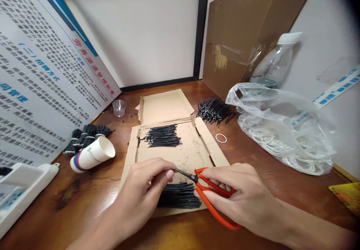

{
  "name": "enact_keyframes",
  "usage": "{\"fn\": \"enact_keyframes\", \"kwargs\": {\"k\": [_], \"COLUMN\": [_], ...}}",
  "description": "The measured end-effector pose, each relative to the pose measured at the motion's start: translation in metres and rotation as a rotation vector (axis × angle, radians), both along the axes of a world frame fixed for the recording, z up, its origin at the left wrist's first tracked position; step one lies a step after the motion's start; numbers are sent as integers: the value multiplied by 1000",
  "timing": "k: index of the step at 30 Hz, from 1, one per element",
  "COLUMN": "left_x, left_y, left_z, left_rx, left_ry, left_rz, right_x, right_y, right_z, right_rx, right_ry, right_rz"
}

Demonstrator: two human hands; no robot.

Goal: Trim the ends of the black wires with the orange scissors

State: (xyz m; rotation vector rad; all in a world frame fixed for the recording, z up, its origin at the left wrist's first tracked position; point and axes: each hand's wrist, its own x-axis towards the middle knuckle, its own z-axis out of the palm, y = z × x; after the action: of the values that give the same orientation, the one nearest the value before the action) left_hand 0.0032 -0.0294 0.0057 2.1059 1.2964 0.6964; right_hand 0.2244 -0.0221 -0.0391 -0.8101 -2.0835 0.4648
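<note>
My right hand point(242, 195) is closed round orange-handled snips point(209, 197), whose dark blades point left. My left hand point(143, 188) pinches something thin at the blade tips, too small to name. Both hands hover over a flattened cardboard sheet point(194, 150). A pile of short black wires point(180, 196) lies on it just under my hands. A second pile of black wires point(163, 135) lies farther back on the same sheet.
A paper cup point(94, 154) lies on its side at left beside bundled black wires point(87, 135). A loose wire heap point(213, 111), a rubber band point(221, 138), a plastic bag of rubber bands point(284, 130), a bottle point(274, 64) and a small clear cup point(119, 107) surround the sheet.
</note>
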Motion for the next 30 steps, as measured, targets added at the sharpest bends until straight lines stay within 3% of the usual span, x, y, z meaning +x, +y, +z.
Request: {"fn": "enact_keyframes", "kwargs": {"k": [12,30], "left_x": [1,3], "left_y": [-2,0], "left_z": [2,4], "left_rx": [-27,-45], "left_ry": [-44,-1], "left_rz": [33,-21], "right_x": [1,2], "right_y": [2,2], "right_z": [-1,-4], "right_rx": [-25,-28], "right_ry": [19,-8], "right_rz": [-49,15]}}
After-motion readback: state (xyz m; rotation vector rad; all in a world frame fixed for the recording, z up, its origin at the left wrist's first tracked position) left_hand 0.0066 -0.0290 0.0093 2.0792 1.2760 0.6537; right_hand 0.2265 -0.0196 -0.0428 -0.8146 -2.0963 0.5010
